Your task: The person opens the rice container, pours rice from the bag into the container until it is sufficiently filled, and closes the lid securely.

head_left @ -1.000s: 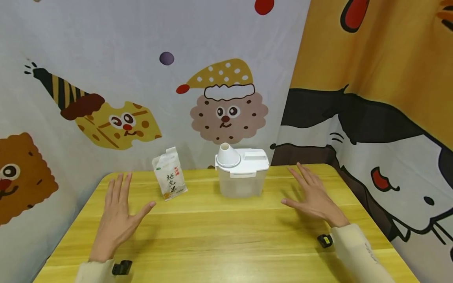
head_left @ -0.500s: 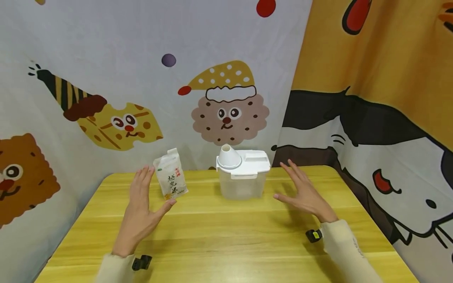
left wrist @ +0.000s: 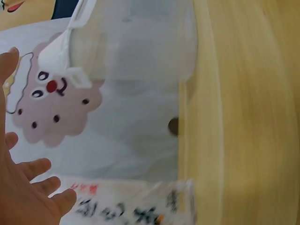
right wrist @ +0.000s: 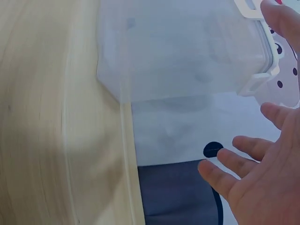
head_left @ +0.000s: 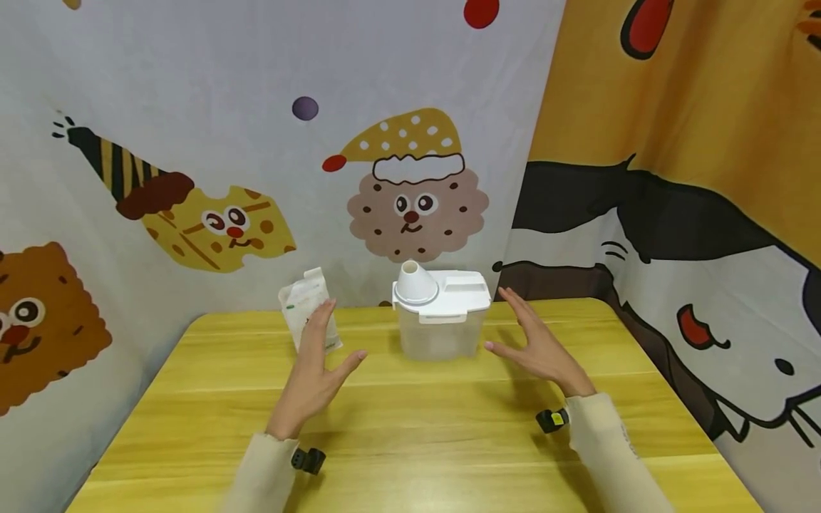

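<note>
Near the back of the table stands a translucent plastic storage container [head_left: 441, 336] with a white lid [head_left: 465, 283] and a white cone-shaped spout cap [head_left: 415, 283] on the lid's left. To its left is an upright white bag [head_left: 296, 303] printed with dark and red characters. My left hand [head_left: 311, 385] hovers in front of the bag, hiding part of it, with fingers spread and nothing held. Close to the container's right side, my right hand [head_left: 541, 353] is raised with its fingers spread, apart from it. In both wrist views the container [left wrist: 136, 42] shows no visible contents.
The wooden table [head_left: 410, 434] runs up to a curtain [head_left: 224, 64] printed with cartoon food, with an orange and black cartoon curtain [head_left: 693, 214] at the right. A small camera [head_left: 308, 460] is worn on the left wrist, another camera [head_left: 552, 420] on the right.
My left hand has moved right, from left of the bag to in front of it. My right hand has shifted slightly left toward the container. The bag and container stay in place.
</note>
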`<state>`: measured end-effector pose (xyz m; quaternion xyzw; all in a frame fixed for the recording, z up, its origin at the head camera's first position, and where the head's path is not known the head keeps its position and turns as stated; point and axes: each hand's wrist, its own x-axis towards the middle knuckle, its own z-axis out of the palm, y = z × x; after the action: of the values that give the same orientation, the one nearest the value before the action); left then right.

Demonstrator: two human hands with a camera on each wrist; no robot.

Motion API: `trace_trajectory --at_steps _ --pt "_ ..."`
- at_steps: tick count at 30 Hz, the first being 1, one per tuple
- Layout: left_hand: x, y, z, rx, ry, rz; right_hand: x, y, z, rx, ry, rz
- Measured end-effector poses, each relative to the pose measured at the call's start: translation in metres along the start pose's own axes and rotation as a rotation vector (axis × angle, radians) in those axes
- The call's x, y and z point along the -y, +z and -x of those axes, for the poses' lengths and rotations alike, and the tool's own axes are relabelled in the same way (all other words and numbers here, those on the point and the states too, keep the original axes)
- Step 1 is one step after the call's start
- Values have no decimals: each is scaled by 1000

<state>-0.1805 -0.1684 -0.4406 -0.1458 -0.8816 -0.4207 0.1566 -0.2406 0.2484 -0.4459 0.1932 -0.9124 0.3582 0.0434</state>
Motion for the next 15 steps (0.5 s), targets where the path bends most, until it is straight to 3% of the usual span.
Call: trace_trajectory --at_steps 10,15 --pt "4 45 -22 68 -138 177 4 14 -11 -10 -45 -158" --pt "5 64 -33 98 -147 252 6 23 -18 -38 -44 -249"
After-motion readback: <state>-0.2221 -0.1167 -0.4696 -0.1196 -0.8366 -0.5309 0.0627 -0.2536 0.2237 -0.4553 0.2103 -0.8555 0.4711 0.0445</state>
